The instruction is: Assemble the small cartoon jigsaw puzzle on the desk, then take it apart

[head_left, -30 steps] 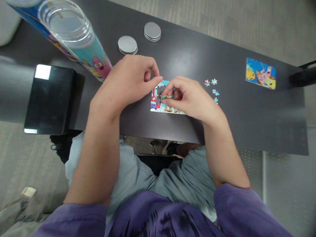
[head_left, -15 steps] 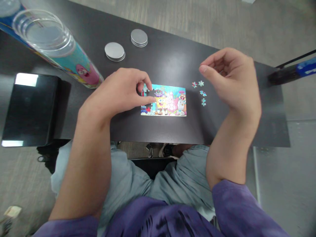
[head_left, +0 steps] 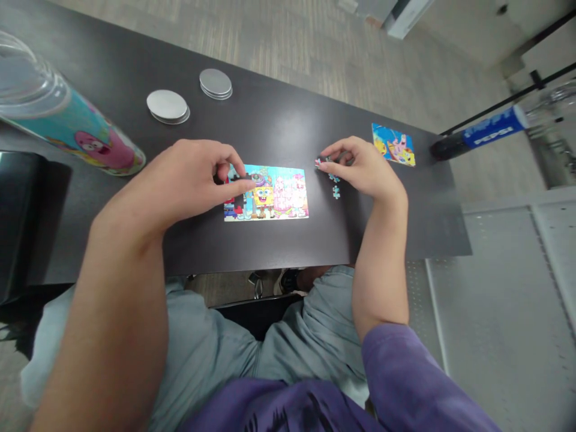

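Observation:
A partly assembled jigsaw puzzle [head_left: 270,207] with cartoon figures lies flat on the dark table, with dark gaps near its left end. My left hand [head_left: 193,180] rests over that end, thumb and index finger apart and nothing visible between them. To the right of the puzzle, my right hand [head_left: 364,171] has its thumb and index finger around a small red-and-white puzzle piece [head_left: 318,162] at the table surface. Close by lie a loose blue piece [head_left: 333,178], partly under the hand, and another loose piece [head_left: 336,192].
Two stacks of silver discs, a left stack [head_left: 167,106] and a right stack [head_left: 216,83], sit at the back. A clear-topped cartoon tube [head_left: 96,135] stands left, beside a black box [head_left: 20,222]. Right are a cartoon picture card [head_left: 395,145] and a Pepsi bottle [head_left: 490,129].
My right hand has come down and left onto the loose pieces, closing on one. My left hand stays over the puzzle's left end. The view has shifted right, revealing the picture card.

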The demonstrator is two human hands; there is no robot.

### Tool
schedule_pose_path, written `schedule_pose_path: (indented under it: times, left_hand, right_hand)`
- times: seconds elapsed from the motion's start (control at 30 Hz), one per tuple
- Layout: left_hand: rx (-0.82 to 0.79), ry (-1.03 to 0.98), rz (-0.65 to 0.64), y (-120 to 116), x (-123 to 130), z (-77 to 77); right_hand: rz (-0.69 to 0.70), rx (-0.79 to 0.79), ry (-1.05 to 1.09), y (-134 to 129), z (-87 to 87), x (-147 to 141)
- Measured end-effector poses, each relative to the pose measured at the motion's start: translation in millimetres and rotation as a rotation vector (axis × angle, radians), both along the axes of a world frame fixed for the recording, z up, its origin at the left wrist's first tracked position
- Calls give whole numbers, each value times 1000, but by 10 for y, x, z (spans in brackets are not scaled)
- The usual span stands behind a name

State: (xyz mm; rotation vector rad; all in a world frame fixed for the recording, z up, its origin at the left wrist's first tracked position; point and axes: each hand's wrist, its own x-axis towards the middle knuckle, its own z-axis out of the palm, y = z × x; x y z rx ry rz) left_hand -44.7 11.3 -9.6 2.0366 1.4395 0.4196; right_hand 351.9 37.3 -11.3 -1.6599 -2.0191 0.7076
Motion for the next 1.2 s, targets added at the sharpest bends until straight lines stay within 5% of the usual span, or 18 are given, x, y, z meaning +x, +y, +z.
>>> schedule_pose_path:
  times: [0.2, 0.43, 1.2]
  left_hand:
    - [23, 26, 58, -90, 38, 268]
    - [102, 8, 82, -39, -32, 98]
    - [73, -53, 95, -71, -27, 153]
  right_hand:
    - [26, 26, 8, -10, -14, -92]
    - [27, -15, -96, -22, 76, -120]
    - [84, -13, -57, -39, 112, -257]
